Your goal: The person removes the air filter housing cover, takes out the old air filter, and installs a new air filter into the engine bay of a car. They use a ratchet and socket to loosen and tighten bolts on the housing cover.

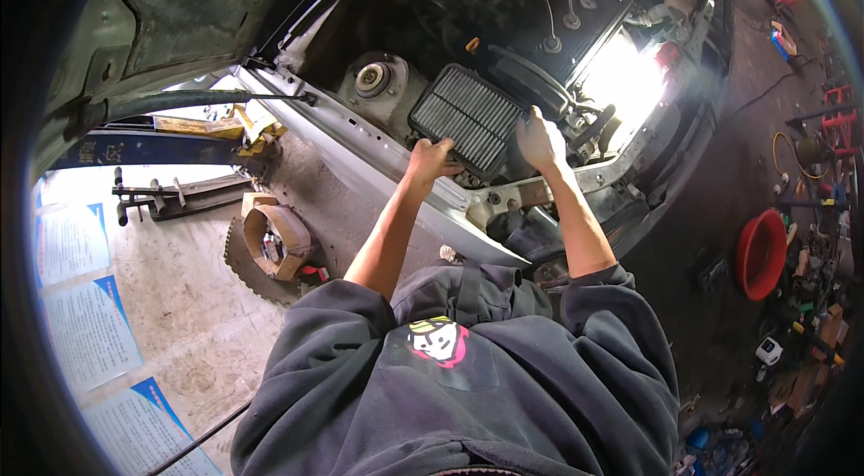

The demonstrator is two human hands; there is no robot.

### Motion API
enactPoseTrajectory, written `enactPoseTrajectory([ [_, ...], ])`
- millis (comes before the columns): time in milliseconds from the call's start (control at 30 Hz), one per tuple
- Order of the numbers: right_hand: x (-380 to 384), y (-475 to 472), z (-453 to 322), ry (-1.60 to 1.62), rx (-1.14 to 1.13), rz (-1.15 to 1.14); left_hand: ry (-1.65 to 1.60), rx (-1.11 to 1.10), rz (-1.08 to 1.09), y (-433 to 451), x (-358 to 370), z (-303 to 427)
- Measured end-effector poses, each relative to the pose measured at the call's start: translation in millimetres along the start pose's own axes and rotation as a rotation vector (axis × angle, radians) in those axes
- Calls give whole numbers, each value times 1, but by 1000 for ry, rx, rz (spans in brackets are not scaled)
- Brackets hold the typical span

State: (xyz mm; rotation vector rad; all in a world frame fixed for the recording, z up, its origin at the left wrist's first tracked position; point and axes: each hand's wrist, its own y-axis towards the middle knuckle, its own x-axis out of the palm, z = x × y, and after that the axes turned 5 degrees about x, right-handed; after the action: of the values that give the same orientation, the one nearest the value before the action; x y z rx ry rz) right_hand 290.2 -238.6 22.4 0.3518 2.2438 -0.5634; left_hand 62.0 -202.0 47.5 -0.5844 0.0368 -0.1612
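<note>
A rectangular pleated engine air filter (466, 115) with a dark rim lies tilted over the engine bay, its grey pleats facing up. My left hand (432, 162) grips its near left corner, thumb on top and fingers partly under the rim. At the opposite side my right hand (542, 142) holds the right edge; its fingertips are partly hidden. Just beyond the filter is a black curved plastic housing part (530, 78). To the filter's left rises the strut tower mount (371, 79). What lies directly beneath the filter is hidden.
The silver fender (385, 162) runs before me. A gas strut (202, 98) props the raised hood (182, 10). Glare from a bright light (621, 84) washes out the front. Ignition leads (571, 20) lie farther back. A cardboard box (277, 240) and red basin (761, 253) stand aside.
</note>
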Motion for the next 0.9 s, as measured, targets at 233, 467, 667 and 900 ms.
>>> enactPoseTrajectory([
  [233,2,-7,9,70,-53,51,84,29,-71,4,-14,1],
  [467,6,-8,10,115,-41,48,189,46,-57,4,-15,0],
  [667,29,-15,34,413,59,228,907,542,146,26,-21,-4],
  [900,58,-85,8,495,202,67,1132,894,157,68,-37,24],
])
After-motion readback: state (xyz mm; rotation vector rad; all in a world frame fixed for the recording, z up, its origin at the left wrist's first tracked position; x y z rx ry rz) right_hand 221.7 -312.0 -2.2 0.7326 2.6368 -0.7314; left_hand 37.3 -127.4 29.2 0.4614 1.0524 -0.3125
